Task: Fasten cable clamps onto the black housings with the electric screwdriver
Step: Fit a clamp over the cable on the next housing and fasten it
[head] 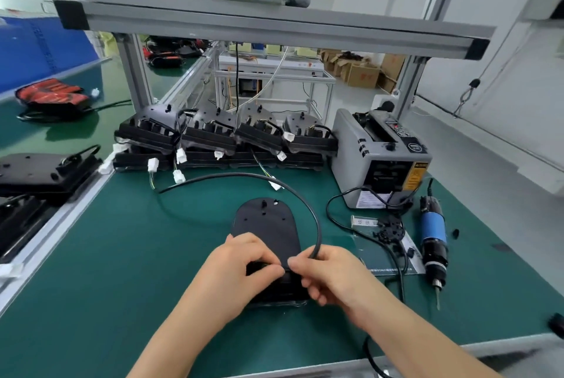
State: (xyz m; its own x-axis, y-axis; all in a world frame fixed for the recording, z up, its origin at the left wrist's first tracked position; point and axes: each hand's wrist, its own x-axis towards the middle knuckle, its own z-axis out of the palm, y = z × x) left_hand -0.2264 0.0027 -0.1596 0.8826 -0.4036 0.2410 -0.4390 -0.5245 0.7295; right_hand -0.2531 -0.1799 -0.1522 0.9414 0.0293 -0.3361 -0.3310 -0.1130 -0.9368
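Note:
A black housing [265, 225] lies flat on the green mat in front of me. Its black cable [308, 205] arcs from my right hand up and round to the left. My left hand [244, 258] rests curled on the housing's near end, fingertips pressing something small and dark. My right hand [323, 271] pinches the cable where it meets the housing. What sits between my fingertips is hidden. The electric screwdriver [432, 240], blue-bodied, lies on the mat to the right, bit toward me. Small black cable clamps [389, 229] lie in a loose pile beside it.
Several finished housings [219, 136] with white connectors are stacked at the back. A grey tape dispenser [381, 158] stands at back right, its power cord [366, 231] crossing the mat. More housings [45, 173] lie at left beyond an aluminium rail. A frame shelf [274, 23] hangs overhead.

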